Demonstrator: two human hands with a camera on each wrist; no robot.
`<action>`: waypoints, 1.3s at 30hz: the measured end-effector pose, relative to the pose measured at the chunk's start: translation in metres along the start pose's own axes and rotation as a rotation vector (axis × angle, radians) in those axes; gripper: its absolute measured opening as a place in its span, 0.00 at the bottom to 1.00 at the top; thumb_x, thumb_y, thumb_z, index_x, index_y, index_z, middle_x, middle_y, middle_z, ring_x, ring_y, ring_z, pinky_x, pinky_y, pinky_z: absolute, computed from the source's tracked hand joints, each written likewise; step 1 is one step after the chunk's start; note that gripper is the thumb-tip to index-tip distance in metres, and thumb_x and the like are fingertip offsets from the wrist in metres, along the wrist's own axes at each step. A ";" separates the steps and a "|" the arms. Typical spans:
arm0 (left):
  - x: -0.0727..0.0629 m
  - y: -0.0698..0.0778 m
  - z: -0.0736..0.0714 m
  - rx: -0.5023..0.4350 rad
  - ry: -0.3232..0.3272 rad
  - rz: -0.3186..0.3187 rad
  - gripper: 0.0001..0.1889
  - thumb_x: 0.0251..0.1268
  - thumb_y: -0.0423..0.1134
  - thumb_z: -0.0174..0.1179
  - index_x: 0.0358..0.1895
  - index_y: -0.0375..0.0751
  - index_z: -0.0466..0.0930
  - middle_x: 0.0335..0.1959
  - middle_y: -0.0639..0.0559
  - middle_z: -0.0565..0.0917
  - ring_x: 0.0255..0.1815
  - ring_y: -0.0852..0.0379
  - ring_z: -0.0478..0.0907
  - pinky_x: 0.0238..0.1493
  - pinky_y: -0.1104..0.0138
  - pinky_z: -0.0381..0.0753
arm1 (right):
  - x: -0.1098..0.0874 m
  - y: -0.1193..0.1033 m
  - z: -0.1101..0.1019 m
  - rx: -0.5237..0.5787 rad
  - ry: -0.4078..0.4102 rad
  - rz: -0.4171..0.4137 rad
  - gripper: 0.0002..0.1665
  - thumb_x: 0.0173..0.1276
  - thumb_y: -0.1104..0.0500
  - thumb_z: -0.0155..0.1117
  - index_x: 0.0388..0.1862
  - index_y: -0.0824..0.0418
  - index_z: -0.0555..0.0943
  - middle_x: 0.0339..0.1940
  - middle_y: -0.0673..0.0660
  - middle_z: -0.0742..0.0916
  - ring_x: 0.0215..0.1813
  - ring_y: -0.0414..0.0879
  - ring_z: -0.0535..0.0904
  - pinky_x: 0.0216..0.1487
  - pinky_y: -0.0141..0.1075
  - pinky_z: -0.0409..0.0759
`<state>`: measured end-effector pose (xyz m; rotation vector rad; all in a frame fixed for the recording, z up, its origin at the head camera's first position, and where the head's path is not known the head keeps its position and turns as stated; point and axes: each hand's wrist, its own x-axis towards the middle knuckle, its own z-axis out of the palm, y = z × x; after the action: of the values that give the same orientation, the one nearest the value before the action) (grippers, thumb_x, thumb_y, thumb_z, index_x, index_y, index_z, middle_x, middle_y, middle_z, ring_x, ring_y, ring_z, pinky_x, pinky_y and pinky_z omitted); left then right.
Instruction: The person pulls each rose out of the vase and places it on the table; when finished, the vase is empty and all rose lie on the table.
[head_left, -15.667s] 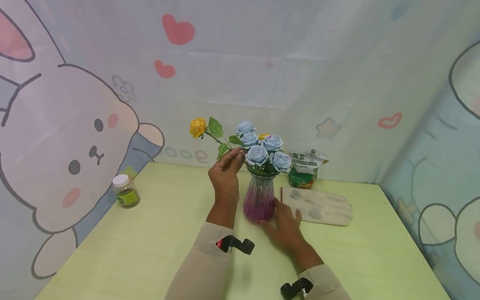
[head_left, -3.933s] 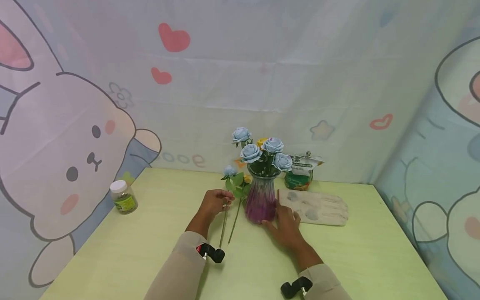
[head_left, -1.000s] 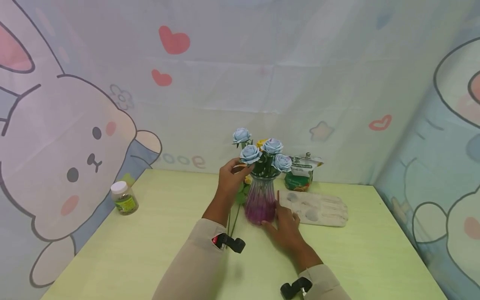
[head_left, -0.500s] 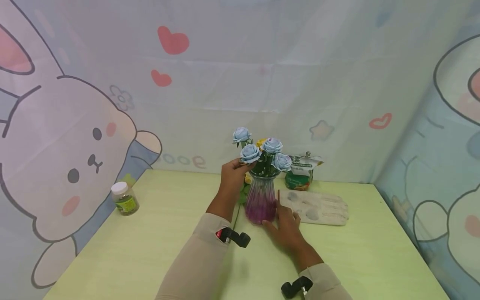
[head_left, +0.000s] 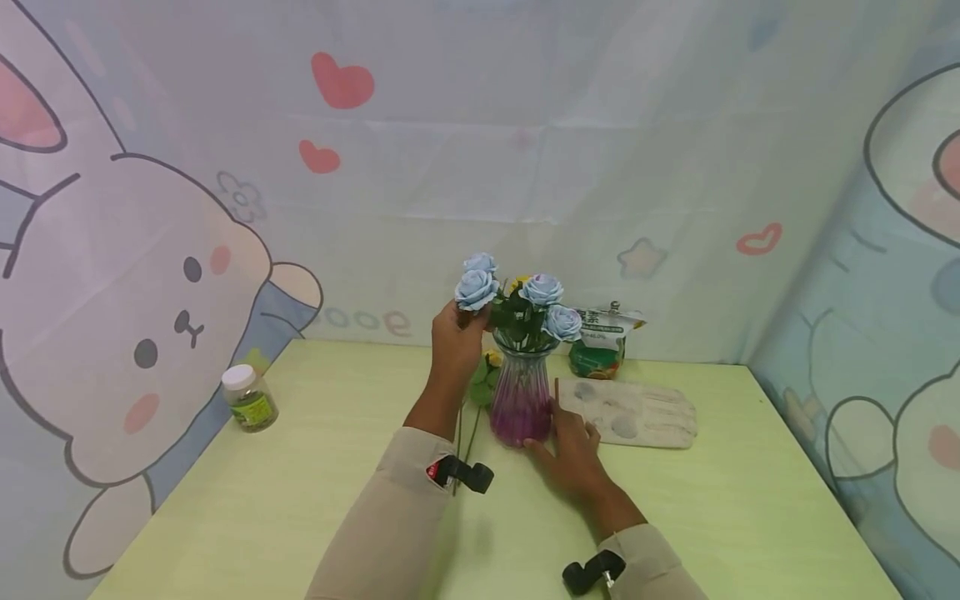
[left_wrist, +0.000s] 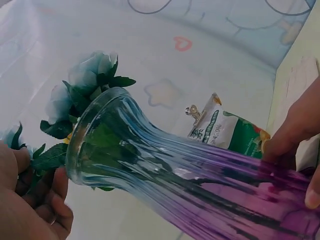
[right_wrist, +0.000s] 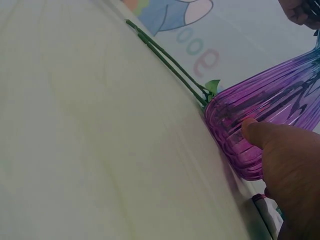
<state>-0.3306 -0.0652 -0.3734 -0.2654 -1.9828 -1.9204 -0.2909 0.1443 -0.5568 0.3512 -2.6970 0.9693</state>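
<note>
A ribbed glass vase (head_left: 519,408), clear above and purple below, stands upright with blue roses (head_left: 542,290) and part of a yellow rose (head_left: 519,284) in it. My left hand (head_left: 456,346) is up at the vase's left rim and pinches a blue rose (head_left: 477,290) just under its bloom. The left wrist view has that hand's fingers (left_wrist: 59,202) on the leafy stem beside the glass mouth. Low on the vase's right side, my right hand (head_left: 573,454) grips the purple base. Its thumb (right_wrist: 257,132) lies against the glass in the right wrist view.
Left of the vase, flower stems (head_left: 471,442) lie on the table with green leaves and a yellow rose (head_left: 492,358). White gloves (head_left: 637,412) lie right of it. A clipped green-and-white bag (head_left: 600,346) stands behind. A white-capped jar (head_left: 251,400) is far left.
Earlier, my left hand held a yellow rose, then was down by the stems on the table. Since half a second ago it has shifted the blue rose left. The right hand stays put.
</note>
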 end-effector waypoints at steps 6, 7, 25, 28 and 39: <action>-0.001 0.004 -0.006 -0.070 -0.035 0.093 0.23 0.92 0.45 0.51 0.79 0.44 0.67 0.55 0.34 0.87 0.26 0.56 0.89 0.28 0.70 0.79 | -0.001 -0.001 -0.001 0.005 -0.010 -0.005 0.53 0.80 0.44 0.70 0.89 0.67 0.57 0.81 0.68 0.77 0.83 0.67 0.67 0.82 0.74 0.45; -0.002 0.005 -0.006 -0.079 -0.029 0.110 0.23 0.92 0.46 0.50 0.81 0.45 0.65 0.51 0.31 0.88 0.25 0.53 0.90 0.27 0.70 0.81 | -0.001 -0.001 -0.001 0.006 -0.010 -0.007 0.53 0.80 0.44 0.70 0.89 0.67 0.57 0.81 0.69 0.76 0.83 0.67 0.67 0.82 0.74 0.46; -0.001 0.005 -0.030 -0.110 -0.108 0.043 0.33 0.94 0.59 0.32 0.79 0.37 0.65 0.50 0.29 0.92 0.41 0.46 0.96 0.39 0.64 0.93 | 0.002 0.001 0.000 -0.012 -0.014 -0.003 0.53 0.80 0.45 0.69 0.89 0.68 0.55 0.81 0.69 0.76 0.83 0.67 0.68 0.81 0.73 0.49; -0.001 0.006 -0.031 -0.162 -0.137 0.014 0.35 0.92 0.63 0.32 0.68 0.33 0.73 0.50 0.30 0.92 0.40 0.51 0.96 0.41 0.63 0.94 | 0.002 0.002 0.000 -0.018 -0.010 -0.002 0.53 0.80 0.45 0.69 0.89 0.69 0.55 0.81 0.69 0.76 0.83 0.67 0.68 0.81 0.73 0.49; -0.004 -0.001 -0.040 -0.118 -0.210 0.150 0.44 0.92 0.64 0.35 0.48 0.25 0.89 0.56 0.31 0.91 0.65 0.43 0.87 0.74 0.47 0.79 | 0.000 -0.002 -0.002 -0.011 -0.013 0.009 0.52 0.80 0.46 0.70 0.89 0.68 0.57 0.81 0.69 0.76 0.83 0.67 0.68 0.82 0.72 0.49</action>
<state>-0.3225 -0.1040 -0.3754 -0.6528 -1.9155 -1.9842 -0.2903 0.1438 -0.5541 0.3438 -2.7165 0.9580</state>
